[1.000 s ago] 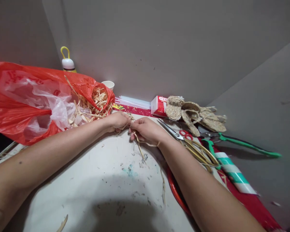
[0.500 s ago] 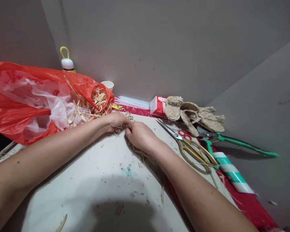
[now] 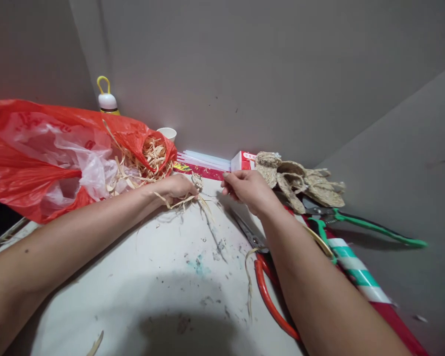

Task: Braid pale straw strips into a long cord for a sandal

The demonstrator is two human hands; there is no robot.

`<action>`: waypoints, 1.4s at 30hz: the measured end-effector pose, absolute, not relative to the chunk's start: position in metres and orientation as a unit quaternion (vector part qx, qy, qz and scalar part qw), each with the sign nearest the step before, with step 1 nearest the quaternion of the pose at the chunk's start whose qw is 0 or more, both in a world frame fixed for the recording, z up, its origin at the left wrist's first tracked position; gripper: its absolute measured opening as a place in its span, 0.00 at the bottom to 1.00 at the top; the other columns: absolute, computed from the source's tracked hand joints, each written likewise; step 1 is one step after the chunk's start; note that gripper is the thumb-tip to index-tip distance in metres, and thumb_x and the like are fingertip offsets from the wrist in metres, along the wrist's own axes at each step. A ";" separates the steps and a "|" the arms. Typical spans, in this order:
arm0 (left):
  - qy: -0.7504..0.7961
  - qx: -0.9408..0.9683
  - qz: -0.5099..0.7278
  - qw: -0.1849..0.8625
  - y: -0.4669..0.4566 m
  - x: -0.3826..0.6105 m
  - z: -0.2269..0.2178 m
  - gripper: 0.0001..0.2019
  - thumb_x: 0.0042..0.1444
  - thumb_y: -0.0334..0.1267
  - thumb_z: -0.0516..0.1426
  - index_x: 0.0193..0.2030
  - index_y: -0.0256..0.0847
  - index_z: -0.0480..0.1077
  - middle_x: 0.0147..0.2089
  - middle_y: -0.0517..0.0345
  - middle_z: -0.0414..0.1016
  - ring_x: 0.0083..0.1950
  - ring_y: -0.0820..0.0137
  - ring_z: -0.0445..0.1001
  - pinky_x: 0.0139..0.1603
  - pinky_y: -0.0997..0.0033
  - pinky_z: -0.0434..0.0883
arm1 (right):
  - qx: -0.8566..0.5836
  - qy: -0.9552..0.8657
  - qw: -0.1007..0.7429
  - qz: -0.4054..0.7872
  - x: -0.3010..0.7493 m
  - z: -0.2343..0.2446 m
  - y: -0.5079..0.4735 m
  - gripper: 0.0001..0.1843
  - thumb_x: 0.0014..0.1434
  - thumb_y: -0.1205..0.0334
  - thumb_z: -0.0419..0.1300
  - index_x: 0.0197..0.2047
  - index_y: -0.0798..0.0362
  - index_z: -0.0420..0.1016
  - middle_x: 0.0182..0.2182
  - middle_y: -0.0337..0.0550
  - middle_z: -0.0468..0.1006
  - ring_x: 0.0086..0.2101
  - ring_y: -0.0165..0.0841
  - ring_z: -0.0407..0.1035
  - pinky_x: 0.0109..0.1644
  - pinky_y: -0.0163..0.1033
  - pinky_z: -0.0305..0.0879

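My left hand (image 3: 180, 189) is closed around a small braided piece of straw (image 3: 197, 181), whose knotted top pokes out beyond the fingers. Loose straw strands (image 3: 206, 210) trail from it below and to the right. Apart from it, to the right, my right hand (image 3: 246, 188) hovers over the table with thumb and fingertips pinched together; whatever is between them is too small to make out. Beneath the right forearm lie red-handled scissors (image 3: 269, 296), partly covered, with a curled straw strip (image 3: 249, 282) beside them.
At left, a red plastic bag (image 3: 33, 153) spills straw strips (image 3: 154, 155); behind stand a yellow-handled bottle (image 3: 107, 101) and a paper cup (image 3: 168, 133). Woven straw pieces (image 3: 291, 173), green-handled pruners (image 3: 378, 230) and a green-and-white striped roll (image 3: 359, 272) line the right edge.
My right hand has drawn away from my left, moving right and up. The red-handled scissors are now uncovered, while the gold-handled scissors are mostly hidden by my forearm. The left hand keeps its hold.
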State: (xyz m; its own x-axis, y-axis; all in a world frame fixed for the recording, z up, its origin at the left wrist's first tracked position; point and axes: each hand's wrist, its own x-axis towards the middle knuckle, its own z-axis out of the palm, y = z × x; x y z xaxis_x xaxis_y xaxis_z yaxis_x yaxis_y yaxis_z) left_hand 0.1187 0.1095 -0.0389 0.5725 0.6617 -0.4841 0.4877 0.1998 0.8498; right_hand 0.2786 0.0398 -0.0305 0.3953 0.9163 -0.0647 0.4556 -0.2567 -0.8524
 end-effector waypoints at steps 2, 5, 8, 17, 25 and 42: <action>0.441 0.629 0.072 0.636 0.109 0.118 -0.038 0.12 0.51 0.27 0.54 0.17 0.37 0.66 0.13 0.64 0.58 0.14 0.79 0.53 0.19 0.75 0.46 | -0.737 -0.455 0.412 0.283 0.277 -0.037 0.043 0.13 0.59 0.66 0.52 0.23 0.55 0.65 0.18 0.39 0.73 0.12 0.21 0.55 0.14 0.28 0.48; 0.412 0.628 0.082 0.655 0.109 0.119 -0.037 0.12 0.52 0.28 0.55 0.18 0.38 0.65 0.13 0.65 0.56 0.14 0.80 0.49 0.18 0.75 0.44 | -0.731 -0.460 0.423 0.272 0.271 -0.047 0.046 0.09 0.56 0.66 0.54 0.24 0.55 0.66 0.20 0.39 0.74 0.13 0.23 0.60 0.15 0.29 0.51; 0.404 0.621 0.079 0.667 0.109 0.120 -0.037 0.13 0.52 0.27 0.54 0.18 0.38 0.64 0.13 0.66 0.56 0.14 0.81 0.48 0.18 0.76 0.45 | -0.727 -0.476 0.425 0.253 0.269 -0.054 0.049 0.07 0.54 0.65 0.56 0.25 0.55 0.68 0.19 0.37 0.74 0.14 0.24 0.61 0.17 0.29 0.54; 0.436 0.609 0.054 0.660 0.094 0.118 -0.039 0.11 0.48 0.25 0.55 0.17 0.35 0.68 0.12 0.63 0.61 0.13 0.80 0.54 0.16 0.77 0.48 | -0.716 -0.473 0.439 0.265 0.269 -0.048 0.047 0.09 0.53 0.64 0.55 0.23 0.55 0.68 0.17 0.39 0.74 0.13 0.25 0.60 0.17 0.30 0.55; 0.424 0.612 0.055 0.665 0.094 0.116 -0.040 0.10 0.49 0.27 0.54 0.19 0.35 0.68 0.11 0.65 0.58 0.13 0.80 0.51 0.15 0.77 0.45 | -0.719 -0.462 0.439 0.278 0.268 -0.049 0.046 0.09 0.53 0.67 0.56 0.22 0.55 0.68 0.16 0.36 0.73 0.12 0.23 0.59 0.17 0.28 0.55; 0.397 0.685 0.130 0.597 0.096 0.115 -0.048 0.10 0.55 0.33 0.54 0.22 0.38 0.64 0.14 0.67 0.56 0.14 0.80 0.51 0.17 0.76 0.46 | -0.683 -0.458 0.459 0.334 0.265 -0.055 0.047 0.08 0.50 0.66 0.59 0.37 0.54 0.72 0.18 0.32 0.71 0.15 0.24 0.62 0.14 0.26 0.51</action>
State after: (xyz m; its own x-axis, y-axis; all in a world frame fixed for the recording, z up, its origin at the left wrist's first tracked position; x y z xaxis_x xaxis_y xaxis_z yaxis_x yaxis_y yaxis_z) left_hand 0.1154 0.0963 -0.0479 0.6504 0.6992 -0.2968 0.3898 0.0282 0.9205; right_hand 0.2648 0.0471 -0.0547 0.3564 0.9336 -0.0362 0.3189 -0.1580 -0.9345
